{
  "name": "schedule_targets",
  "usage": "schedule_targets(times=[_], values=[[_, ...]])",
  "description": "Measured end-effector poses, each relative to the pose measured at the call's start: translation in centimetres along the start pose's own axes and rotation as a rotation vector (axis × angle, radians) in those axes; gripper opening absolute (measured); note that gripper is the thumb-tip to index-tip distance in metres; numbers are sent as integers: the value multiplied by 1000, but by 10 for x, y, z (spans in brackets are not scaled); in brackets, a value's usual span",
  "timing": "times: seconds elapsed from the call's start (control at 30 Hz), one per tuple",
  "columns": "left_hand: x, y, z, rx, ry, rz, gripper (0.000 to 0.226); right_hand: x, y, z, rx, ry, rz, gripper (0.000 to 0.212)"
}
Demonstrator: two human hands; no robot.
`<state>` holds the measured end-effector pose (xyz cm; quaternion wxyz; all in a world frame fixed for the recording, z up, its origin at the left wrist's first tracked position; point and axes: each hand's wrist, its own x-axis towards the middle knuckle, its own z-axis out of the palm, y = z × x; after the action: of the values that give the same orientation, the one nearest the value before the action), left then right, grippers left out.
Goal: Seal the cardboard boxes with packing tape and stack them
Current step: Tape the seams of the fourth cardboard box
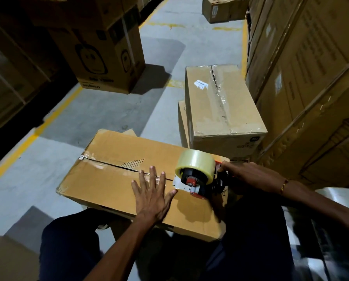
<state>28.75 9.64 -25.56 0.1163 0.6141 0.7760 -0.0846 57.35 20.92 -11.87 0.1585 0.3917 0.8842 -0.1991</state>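
A brown cardboard box (112, 179) lies in front of me with its top flaps closed and old tape along part of the centre seam. My left hand (152, 194) presses flat on the box top, fingers spread across the seam. My right hand (248, 177) grips the handle of a tape dispenser (198, 175) carrying a roll of clear tape. The dispenser sits on the seam near the box's right end. A sealed, taped box (222, 106) stands on another box just beyond, to the right.
Tall stacks of cartons (311, 88) wall the right side. A printed carton (102, 55) stands at the far left of the aisle, with dark racks behind it. Grey concrete floor (108, 110) with yellow lines runs between. Another carton (224, 9) sits far back.
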Motion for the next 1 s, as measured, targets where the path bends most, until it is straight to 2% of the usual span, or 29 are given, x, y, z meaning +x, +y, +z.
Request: schedule_targets(times=[0.13,0.3,0.43,0.6,0.73,0.8,0.87,1.0], values=[[-6,14,3,10,10,134,85,4,3,7,-29,11,11,57],[-13,27,10,46,-9,321,78,10,6,17,0,4,22,60],[-17,23,7,33,1,256,73,7,-3,15,29,-4,18,61],[-18,2,6,-46,-2,47,80,5,-6,15,38,-2,11,65],[-18,-18,4,-142,-1,-159,70,5,-5,16,52,9,2,64],[-23,-12,3,-151,3,-139,69,5,-4,17,55,16,5,64],[-32,2,4,-121,3,-41,70,5,-7,17,58,18,6,62],[-41,10,10,-122,73,6,85,3,-15,16,65,17,18,60]])
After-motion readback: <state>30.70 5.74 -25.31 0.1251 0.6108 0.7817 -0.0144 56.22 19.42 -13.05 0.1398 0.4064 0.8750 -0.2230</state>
